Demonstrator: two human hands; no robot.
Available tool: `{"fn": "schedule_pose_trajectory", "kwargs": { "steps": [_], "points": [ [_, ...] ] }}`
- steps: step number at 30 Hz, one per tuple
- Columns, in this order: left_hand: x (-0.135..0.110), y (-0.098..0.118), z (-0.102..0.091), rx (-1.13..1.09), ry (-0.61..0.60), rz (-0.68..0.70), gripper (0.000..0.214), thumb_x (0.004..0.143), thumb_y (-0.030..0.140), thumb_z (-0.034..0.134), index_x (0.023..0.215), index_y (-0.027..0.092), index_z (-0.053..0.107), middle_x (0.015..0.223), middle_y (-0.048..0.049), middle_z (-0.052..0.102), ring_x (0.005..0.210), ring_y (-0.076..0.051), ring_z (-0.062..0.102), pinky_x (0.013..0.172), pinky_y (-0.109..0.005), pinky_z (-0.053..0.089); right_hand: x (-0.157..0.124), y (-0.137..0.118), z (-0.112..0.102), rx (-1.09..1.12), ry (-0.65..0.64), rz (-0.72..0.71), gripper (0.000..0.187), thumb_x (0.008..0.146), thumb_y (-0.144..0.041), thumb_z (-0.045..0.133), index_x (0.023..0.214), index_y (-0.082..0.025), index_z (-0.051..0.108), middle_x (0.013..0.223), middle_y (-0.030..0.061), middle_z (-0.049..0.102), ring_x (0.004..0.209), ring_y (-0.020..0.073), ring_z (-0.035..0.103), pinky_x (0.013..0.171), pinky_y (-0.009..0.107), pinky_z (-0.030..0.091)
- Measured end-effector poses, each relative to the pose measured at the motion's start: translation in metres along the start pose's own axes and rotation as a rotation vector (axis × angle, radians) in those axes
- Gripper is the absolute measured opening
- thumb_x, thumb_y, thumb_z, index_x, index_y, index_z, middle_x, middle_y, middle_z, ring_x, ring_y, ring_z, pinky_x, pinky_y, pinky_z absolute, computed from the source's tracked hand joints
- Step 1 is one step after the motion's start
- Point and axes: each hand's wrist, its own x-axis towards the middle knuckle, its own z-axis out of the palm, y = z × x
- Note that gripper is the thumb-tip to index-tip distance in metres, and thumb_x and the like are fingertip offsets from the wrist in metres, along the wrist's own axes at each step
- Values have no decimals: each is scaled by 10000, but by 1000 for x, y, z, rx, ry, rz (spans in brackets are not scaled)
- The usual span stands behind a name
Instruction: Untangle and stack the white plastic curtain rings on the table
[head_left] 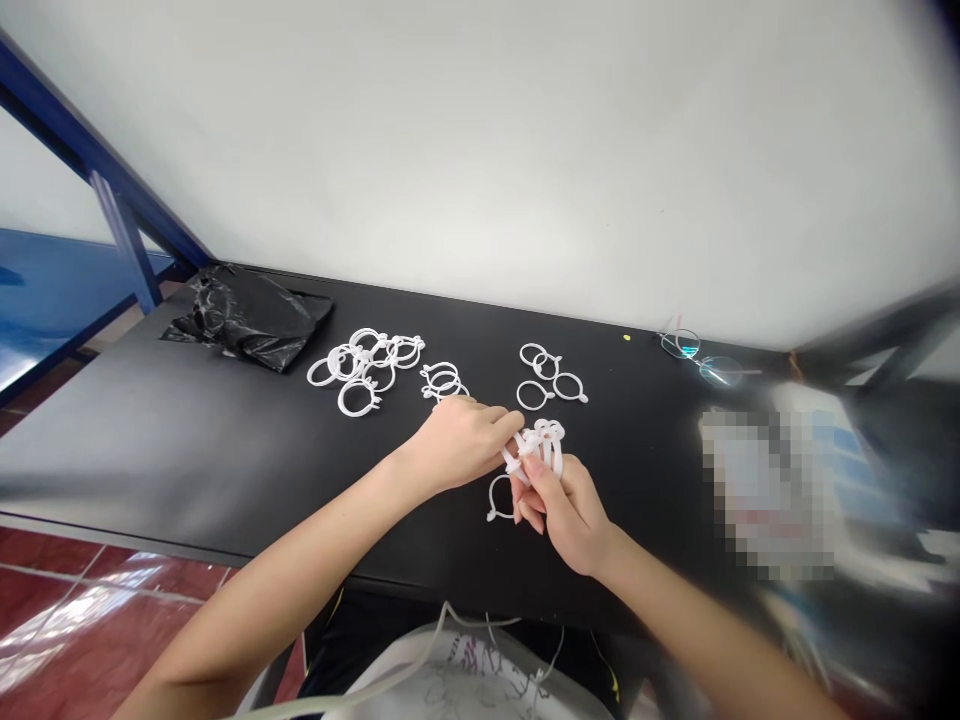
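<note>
My right hand (564, 512) is closed around a small stack of white plastic rings (541, 446) held upright over the black table (187, 450). My left hand (466, 440) meets it from the left, its fingertips pinched on the same stack. One more white ring (498, 498) lies on the table just under the two hands. A loose pile of white rings (364, 368) lies further back at the left. A smaller cluster (442, 382) lies behind my left hand, and a few separate rings (551, 378) lie behind my right hand.
A crumpled black plastic bag (247, 315) rests at the table's back left. A pair of glasses (701, 355) lies at the back right near a white wall. A blurred patch (772, 485) covers things at the right. A blue metal frame (112, 200) stands at left.
</note>
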Motion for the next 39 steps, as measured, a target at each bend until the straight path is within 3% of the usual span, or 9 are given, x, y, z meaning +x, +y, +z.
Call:
{"fn": "schedule_pose_trajectory", "kwargs": {
  "steps": [6, 11, 16, 19, 22, 27, 31, 36, 39],
  "points": [
    [4, 2, -7, -212, -219, -133, 148, 909, 212, 433, 785, 173, 504, 589, 24, 567, 435, -117, 455, 455, -242, 216, 1, 5, 3, 52, 87, 64, 492, 1005, -474, 361, 652, -173, 526, 434, -91, 298, 345, 66, 378, 460, 228, 453],
    [7, 1, -20, -555, -162, -181, 187, 943, 203, 414, 899, 157, 589, 608, 28, 551, 500, -99, 477, 518, -217, 329, 7, 3, 2, 150, 170, 91, 510, 976, -529, 407, 619, -174, 491, 443, -83, 360, 322, 47, 364, 424, 214, 439],
    [7, -1, -24, -886, -123, -247, 197, 936, 240, 488, 1016, 150, 645, 693, 14, 642, 556, -74, 536, 570, -177, 421, 11, 1, 2, 291, 148, 123, 505, 945, -550, 463, 616, -168, 496, 463, -68, 427, 319, 53, 424, 409, 213, 457],
    [5, -1, -17, -791, 23, -308, 127, 862, 209, 593, 959, 155, 656, 711, 18, 651, 521, -59, 507, 563, -175, 425, 12, 0, 2, 362, 158, 127, 488, 941, -540, 478, 626, -168, 500, 450, -72, 428, 311, 59, 428, 399, 217, 458],
    [2, -2, -8, -574, 113, -274, 60, 820, 119, 563, 822, 161, 606, 693, 23, 604, 542, -71, 483, 549, -178, 392, 13, -2, 1, 366, 79, 147, 475, 930, -547, 494, 655, -161, 529, 456, -72, 428, 332, 70, 456, 418, 227, 472],
    [3, -2, -4, -312, -137, -140, 166, 894, 125, 419, 749, 170, 487, 674, 17, 530, 473, -89, 389, 474, -223, 263, 11, -1, 0, 329, 11, 122, 476, 946, -537, 461, 649, -169, 511, 479, -96, 322, 343, 66, 427, 455, 247, 491],
    [2, -1, -4, -508, -200, -122, 206, 912, 144, 389, 710, 186, 403, 628, 28, 470, 492, -98, 391, 501, -222, 283, 4, 6, 1, 246, 51, 51, 495, 982, -503, 396, 598, -195, 449, 451, -111, 214, 317, 58, 303, 391, 232, 432],
    [1, 1, 2, -804, -121, -139, 363, 1009, 282, 276, 666, 188, 353, 580, 46, 386, 503, -88, 337, 537, -225, 309, -2, 10, -5, 118, 82, -74, 520, 991, -469, 383, 541, -211, 416, 430, -67, 310, 366, 85, 358, 417, 251, 445],
    [3, 1, 3, -890, -113, -160, 400, 1012, 321, 288, 643, 180, 355, 577, 51, 370, 512, -82, 316, 531, -224, 294, -1, 8, -6, 122, 59, -65, 492, 984, -471, 398, 574, -208, 461, 420, -74, 308, 354, 84, 340, 436, 271, 479]
  ]
}}
